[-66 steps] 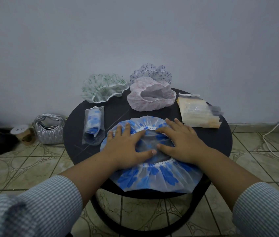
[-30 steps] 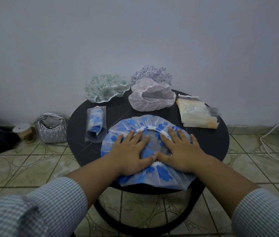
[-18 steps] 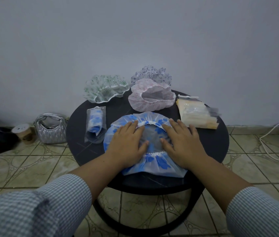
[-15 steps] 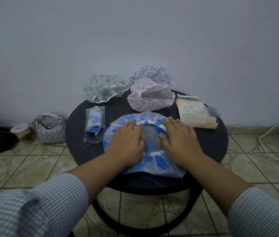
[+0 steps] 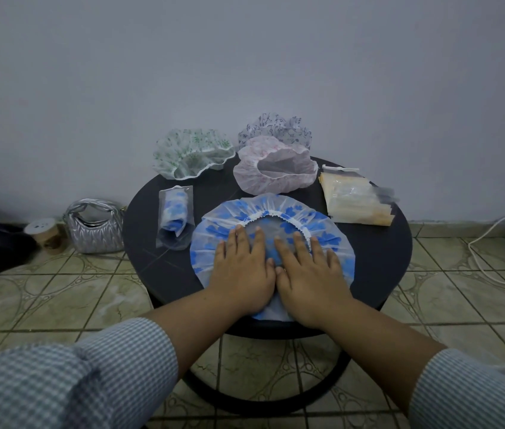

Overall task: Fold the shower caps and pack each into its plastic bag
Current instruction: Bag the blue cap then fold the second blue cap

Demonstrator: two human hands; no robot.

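Observation:
A blue-flowered shower cap (image 5: pixel 322 233) lies spread flat, opening up, at the front of the round black table (image 5: pixel 378 261). My left hand (image 5: pixel 240 267) and my right hand (image 5: pixel 310 270) press flat on its near half, side by side, thumbs touching, fingers straight. To the left lies a packed blue cap in its plastic bag (image 5: pixel 175 216). At the back sit a green-print cap (image 5: pixel 192 153), a pink cap (image 5: pixel 276 170) and a dark-print cap (image 5: pixel 274 128). A stack of empty plastic bags (image 5: pixel 356 201) lies at the right.
A silver handbag (image 5: pixel 96 226) and a paper cup with a lid (image 5: pixel 43 235) stand on the tiled floor left of the table, against the wall. A white cable (image 5: pixel 493 243) trails on the floor at the right.
Both hands have slid toward me over the blue cap and come together, thumbs touching. The cap now lies spread wider, nearly round, and no longer hangs as far over the table's front edge.

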